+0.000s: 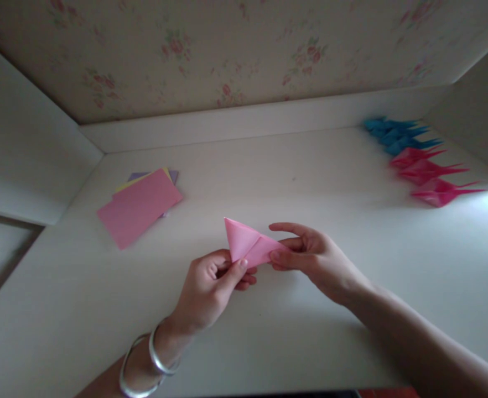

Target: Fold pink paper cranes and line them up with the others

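A folded piece of pink origami paper (248, 243) is held between both hands above the white table. It forms a pointed shape, with one corner sticking up at the upper left and a crease across its middle. My left hand (211, 282) pinches its lower left edge, thumb in front and fingers behind. On the other side, my right hand (306, 251) grips the right end between thumb and fingers, its index finger stretched out above the paper. The fingertips behind the paper are partly hidden.
Several loose sheets of paper (142, 207), pink on top with yellow and purple beneath, lie at the left on the white table (260, 342). At the back right stand folded blue paper cranes (397, 135) and pink paper cranes (430, 174) in a row. A floral wall (244, 55) rises behind.
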Demonstrator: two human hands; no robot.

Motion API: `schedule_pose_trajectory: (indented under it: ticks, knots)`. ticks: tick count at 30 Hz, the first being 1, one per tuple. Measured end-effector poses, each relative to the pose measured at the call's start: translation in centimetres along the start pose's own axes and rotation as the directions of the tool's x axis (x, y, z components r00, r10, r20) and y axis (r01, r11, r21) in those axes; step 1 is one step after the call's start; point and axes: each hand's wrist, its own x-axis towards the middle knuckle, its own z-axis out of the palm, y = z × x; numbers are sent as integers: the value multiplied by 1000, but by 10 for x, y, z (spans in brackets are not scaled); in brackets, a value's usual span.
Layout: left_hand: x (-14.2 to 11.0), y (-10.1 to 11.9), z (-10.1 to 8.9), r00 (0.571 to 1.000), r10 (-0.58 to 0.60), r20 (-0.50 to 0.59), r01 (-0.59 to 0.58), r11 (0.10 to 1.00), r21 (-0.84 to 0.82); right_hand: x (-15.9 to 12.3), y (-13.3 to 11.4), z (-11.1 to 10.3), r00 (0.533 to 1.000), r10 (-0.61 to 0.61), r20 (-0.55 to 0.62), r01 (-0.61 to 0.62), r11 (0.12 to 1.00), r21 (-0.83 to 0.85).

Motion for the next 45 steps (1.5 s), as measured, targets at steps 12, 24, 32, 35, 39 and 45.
schedule_pose_trajectory:
  ticks: [12,24,32,35,39,45]
  knots:
    - [2,-1,-6,998,-35,-53,26,986,-163,12,-15,-29,906,-231,-354,289,950,120]
    - [6,4,-1,986,-70,151,86,991,-101,-1,1,-6,965,-105,240,124,990,-62]
    - [9,4,1,998,-45,46,50,993,-105,-3,0,0,940,-57,337,52,998,23]
    - [8,3,2,997,-56,53,64,986,-152,-4,-1,2,947,-78,311,68,997,42]
    - [7,2,0,999,-49,6,49,971,-234,-3,1,0,951,-121,284,114,993,41]
    - [8,3,-1,994,-104,42,112,959,-262,-5,0,0,947,-234,222,224,972,71]
